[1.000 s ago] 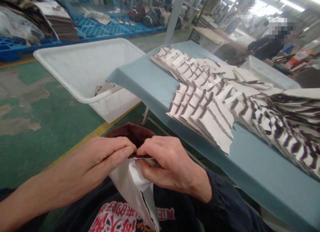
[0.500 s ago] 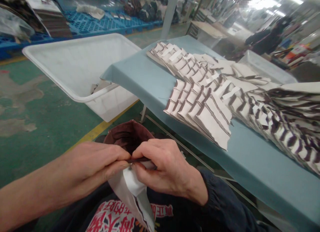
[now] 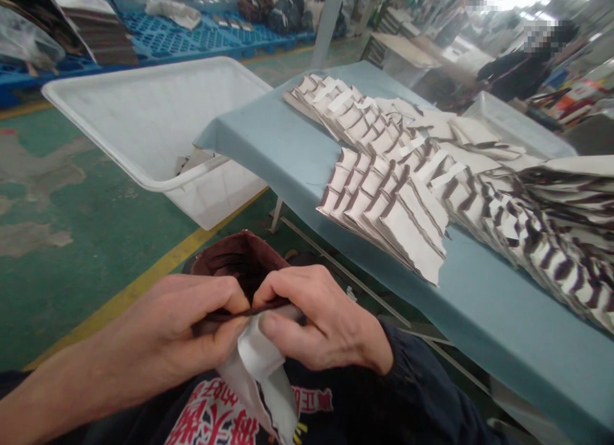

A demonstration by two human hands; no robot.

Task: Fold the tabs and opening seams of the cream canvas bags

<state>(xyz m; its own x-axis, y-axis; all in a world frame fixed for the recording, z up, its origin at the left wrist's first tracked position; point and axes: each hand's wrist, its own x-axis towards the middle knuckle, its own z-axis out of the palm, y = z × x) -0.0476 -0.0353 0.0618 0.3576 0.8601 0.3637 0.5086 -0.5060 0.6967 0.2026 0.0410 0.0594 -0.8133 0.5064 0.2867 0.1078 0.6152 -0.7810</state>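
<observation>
A dark brown and white fabric piece [image 3: 261, 394] hangs between my hands, its white side toward me and a small white tag [image 3: 259, 352] on it. My left hand [image 3: 192, 323] pinches its dark edge between thumb and fingers. Right beside it, my right hand [image 3: 321, 317] grips the same edge, thumb on the near side, fingertips close to those of the left. Beyond the hands is a brown, open-topped item [image 3: 240, 256]; whether it is joined to the piece I cannot tell.
On a blue-covered table [image 3: 268, 144] to the right lie overlapping stacks of white pieces with dark edges [image 3: 384, 208]. A white bin [image 3: 158, 119] stands at the table's far left end. Blue pallets [image 3: 192, 42] lie behind it, and a person [image 3: 520, 71] is at the back right.
My left fingers have bent more, and the left hand's pinch sits slightly lower. My right thumb shows more clearly on the near side of the fabric. The view has shifted slightly.
</observation>
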